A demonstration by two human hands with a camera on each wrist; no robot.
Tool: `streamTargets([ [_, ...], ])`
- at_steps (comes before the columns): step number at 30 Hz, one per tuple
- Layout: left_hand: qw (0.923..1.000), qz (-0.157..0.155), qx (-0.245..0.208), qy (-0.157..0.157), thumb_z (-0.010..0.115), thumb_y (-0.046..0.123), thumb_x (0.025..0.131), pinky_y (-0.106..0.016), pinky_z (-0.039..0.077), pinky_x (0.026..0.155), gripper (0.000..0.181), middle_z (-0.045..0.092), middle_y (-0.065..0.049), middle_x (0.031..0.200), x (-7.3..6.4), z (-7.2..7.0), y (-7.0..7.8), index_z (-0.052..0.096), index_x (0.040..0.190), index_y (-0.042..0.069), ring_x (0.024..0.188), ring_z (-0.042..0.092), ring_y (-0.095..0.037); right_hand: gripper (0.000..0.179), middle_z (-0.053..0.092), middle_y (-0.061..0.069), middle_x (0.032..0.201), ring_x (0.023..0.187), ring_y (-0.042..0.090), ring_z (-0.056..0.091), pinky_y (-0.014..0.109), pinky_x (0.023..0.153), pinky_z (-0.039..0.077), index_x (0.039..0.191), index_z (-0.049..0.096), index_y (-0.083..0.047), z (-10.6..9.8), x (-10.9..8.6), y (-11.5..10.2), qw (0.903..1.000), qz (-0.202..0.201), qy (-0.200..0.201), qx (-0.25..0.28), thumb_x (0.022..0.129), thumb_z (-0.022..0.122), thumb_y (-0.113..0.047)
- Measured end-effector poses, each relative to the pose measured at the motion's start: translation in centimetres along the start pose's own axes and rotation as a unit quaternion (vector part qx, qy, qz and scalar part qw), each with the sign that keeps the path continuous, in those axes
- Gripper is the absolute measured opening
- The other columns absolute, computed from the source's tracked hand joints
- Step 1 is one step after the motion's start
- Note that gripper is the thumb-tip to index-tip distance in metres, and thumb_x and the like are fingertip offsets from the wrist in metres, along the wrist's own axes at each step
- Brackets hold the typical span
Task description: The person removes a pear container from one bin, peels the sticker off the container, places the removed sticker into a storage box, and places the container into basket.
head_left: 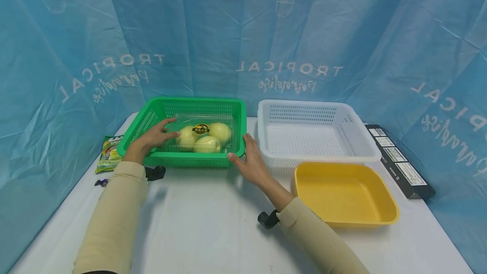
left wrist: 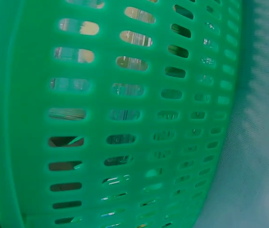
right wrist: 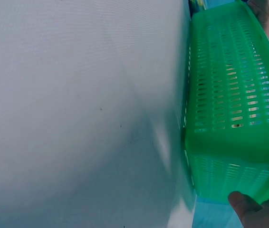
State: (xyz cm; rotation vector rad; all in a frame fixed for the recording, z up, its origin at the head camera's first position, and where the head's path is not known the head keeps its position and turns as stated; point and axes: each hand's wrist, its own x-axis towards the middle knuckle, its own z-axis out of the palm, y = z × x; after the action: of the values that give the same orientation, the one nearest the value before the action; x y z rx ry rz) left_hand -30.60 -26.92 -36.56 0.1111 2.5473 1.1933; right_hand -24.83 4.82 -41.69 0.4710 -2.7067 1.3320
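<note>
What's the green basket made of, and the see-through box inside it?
The green basket looks like moulded plastic, smooth and slightly shiny, with rows of neat slots in its walls. The see-through box seems thin, shiny plastic: it's clear, with little glints.

Passage in front of the green basket (head_left: 190, 160)
Desk (head_left: 201, 223) lies bare before it; white basket (head_left: 302, 138) and yellow tray (head_left: 342, 195) obstruct its right.

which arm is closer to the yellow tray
Right. The right grip is at the right end of the green basket, left of the yellow tray; the left grip is farther off, at the basket's left side.
</note>
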Motion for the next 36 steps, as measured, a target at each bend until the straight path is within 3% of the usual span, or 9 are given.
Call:
streamTargets([
  [16,0.9998,0.005,-0.007,-0.016,0.046,0.036,0.099,-0.067,0.026,0.104,0.074,0.002,-0.027,0.156,0.3,-0.08,0.09,-0.003,0.153,0.025,0.138,0.018,-0.051,0.084,0.01,0.012,0.159,0.146,0.029,0.017,0.048,0.116,0.024,0.152,0.013,-0.008,-0.23,0.53,-0.12,0.9999,0.007,-0.008,-0.01,0.091,0.055,-0.049],
  [29,0.9997,0.007,-0.006,0.021,0.05,0.037,0.097,-0.065,0.032,0.102,0.073,0.012,-0.031,0.153,0.28,0.19,-0.24,0.006,0.153,0.025,0.137,0.021,-0.05,0.086,0.009,0.013,0.159,0.146,0.031,0.017,0.049,0.115,0.024,0.152,0.011,-0.007,-0.15,0.12,0.2,0.9998,-0.004,-0.019,-0.006,0.091,0.053,-0.051],
  [36,0.9978,0.028,0.007,0.06,0.051,0.04,0.096,-0.066,0.031,0.102,0.071,0.017,-0.033,0.151,-0.31,0.3,-0.11,0.012,0.153,0.024,0.138,0.02,-0.05,0.086,0.009,0.013,0.159,0.146,0.031,0.017,0.05,0.116,0.023,0.152,0.012,-0.006,-0.14,0.14,0.18,0.9998,-0.009,-0.019,-0.006,0.091,0.054,-0.049],
])
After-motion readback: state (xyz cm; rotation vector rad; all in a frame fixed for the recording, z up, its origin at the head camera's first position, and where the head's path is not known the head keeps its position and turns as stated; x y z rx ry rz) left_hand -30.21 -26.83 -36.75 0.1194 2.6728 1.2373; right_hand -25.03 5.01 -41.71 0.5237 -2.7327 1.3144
